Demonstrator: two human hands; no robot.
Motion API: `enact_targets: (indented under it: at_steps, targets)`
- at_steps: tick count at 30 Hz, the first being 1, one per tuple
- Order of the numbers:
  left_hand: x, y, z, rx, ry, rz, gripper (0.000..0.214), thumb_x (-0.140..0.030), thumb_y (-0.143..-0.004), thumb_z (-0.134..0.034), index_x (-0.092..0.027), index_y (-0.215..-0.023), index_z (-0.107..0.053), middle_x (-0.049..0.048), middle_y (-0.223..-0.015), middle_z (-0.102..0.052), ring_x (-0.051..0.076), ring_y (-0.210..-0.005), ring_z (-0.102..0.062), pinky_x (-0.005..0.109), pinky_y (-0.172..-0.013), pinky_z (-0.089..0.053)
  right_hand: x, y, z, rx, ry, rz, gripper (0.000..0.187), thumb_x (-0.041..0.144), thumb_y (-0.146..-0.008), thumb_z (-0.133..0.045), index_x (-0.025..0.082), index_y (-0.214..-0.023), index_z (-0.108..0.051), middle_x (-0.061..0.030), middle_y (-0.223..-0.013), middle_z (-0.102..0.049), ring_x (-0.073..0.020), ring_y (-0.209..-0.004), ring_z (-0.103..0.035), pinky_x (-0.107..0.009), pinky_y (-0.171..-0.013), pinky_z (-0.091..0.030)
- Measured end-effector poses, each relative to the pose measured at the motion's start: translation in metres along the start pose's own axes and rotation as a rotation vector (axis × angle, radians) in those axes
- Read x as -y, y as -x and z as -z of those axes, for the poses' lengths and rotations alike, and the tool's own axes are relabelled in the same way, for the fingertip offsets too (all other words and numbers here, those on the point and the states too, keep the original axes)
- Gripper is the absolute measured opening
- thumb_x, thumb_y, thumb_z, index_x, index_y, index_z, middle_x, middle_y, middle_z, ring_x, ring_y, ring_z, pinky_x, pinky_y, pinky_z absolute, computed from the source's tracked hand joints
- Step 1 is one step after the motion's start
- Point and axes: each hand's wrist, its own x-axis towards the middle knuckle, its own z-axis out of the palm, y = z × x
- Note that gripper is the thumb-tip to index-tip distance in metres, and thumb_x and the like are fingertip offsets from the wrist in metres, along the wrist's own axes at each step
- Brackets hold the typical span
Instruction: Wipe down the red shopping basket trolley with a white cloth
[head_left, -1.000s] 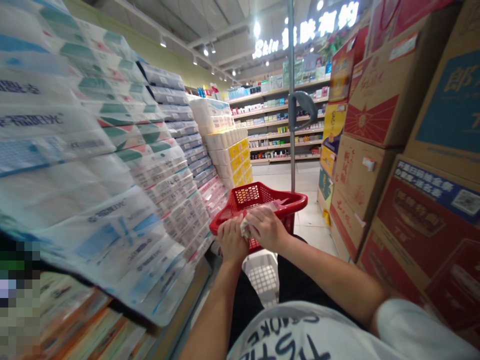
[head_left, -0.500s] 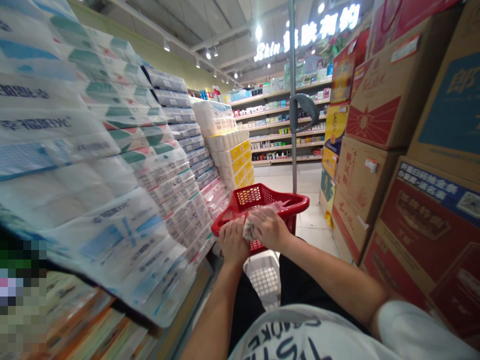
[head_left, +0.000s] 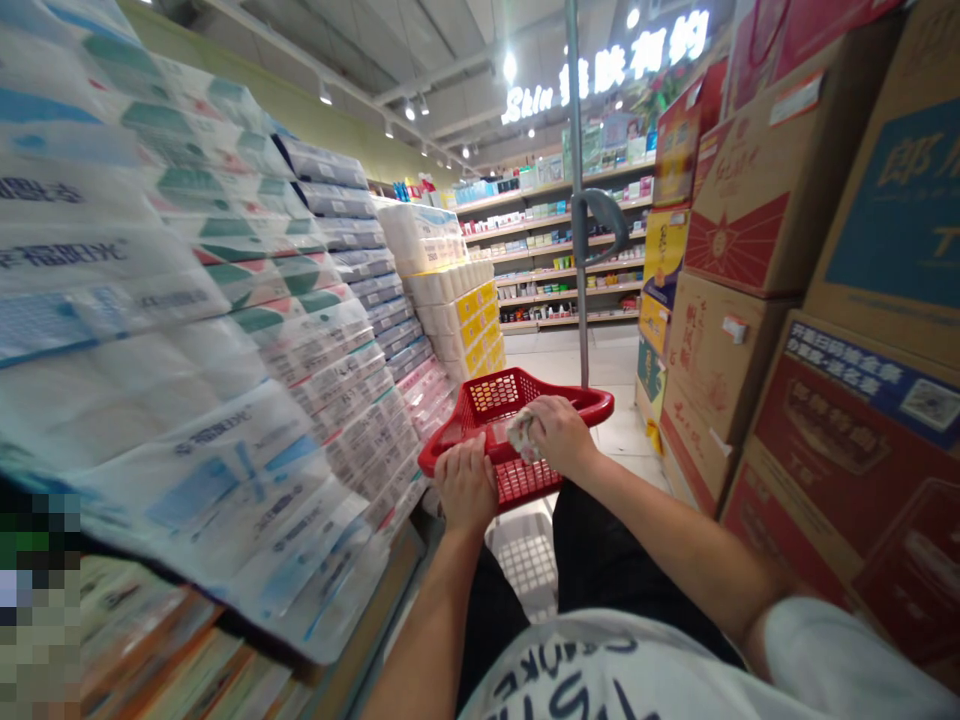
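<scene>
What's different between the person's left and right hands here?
The left hand grips the near edge of the red basket; the right hand clutches a pale crumpled wad. The left hand sits lower in the picture, the right hand higher. Both are bare and at the basket's near side.

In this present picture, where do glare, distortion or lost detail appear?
Head view: the lit sign is overexposed, its strokes glowing; head view: the wrapped packs at picture left look slanted and stretched, likely wide-angle distortion; head view: the cloth in the right hand looks soft; head view: mosaic hides part of the lower left.
</scene>
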Motion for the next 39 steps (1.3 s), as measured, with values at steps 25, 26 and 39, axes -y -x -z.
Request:
enact_targets:
  at_steps: [25, 26, 39]
  targets:
    - [-0.002, 0.000, 0.000, 0.014, -0.017, 0.009, 0.037, -0.023, -0.090, -0.041, -0.014, -0.124, -0.054, 0.0112, -0.115, -0.063, 0.025, -0.110, -0.051, 0.042, -0.101, -0.029, 0.008, -0.010, -0.011, -0.033, -0.041, 0.030, 0.030, 0.012, -0.087, -0.045, 0.016, -0.112, -0.060, -0.0116, -0.114, -0.061, -0.0238, -0.106, -0.055, -0.042, -0.095, -0.043]
    - [-0.002, 0.000, -0.001, 0.018, -0.022, 0.006, 0.037, -0.023, -0.090, -0.041, -0.014, -0.124, -0.054, 0.0111, -0.114, -0.063, 0.025, -0.110, -0.051, 0.042, -0.101, -0.029, 0.009, -0.010, -0.014, -0.056, -0.043, 0.025, 0.033, 0.012, -0.087, -0.044, 0.016, -0.116, -0.059, -0.0126, -0.119, -0.058, -0.0238, -0.109, -0.054, -0.041, -0.095, -0.043]
    - [-0.005, 0.001, 0.005, 0.043, -0.039, 0.011, 0.037, -0.024, -0.090, -0.042, -0.015, -0.125, -0.052, 0.0098, -0.112, -0.063, 0.025, -0.107, -0.052, 0.042, -0.098, -0.032, -0.001, -0.006, -0.006, -0.033, -0.199, 0.156, 0.021, 0.020, -0.092, -0.045, 0.020, -0.105, -0.061, -0.0071, -0.101, -0.066, -0.0208, -0.095, -0.060, -0.037, -0.087, -0.048]
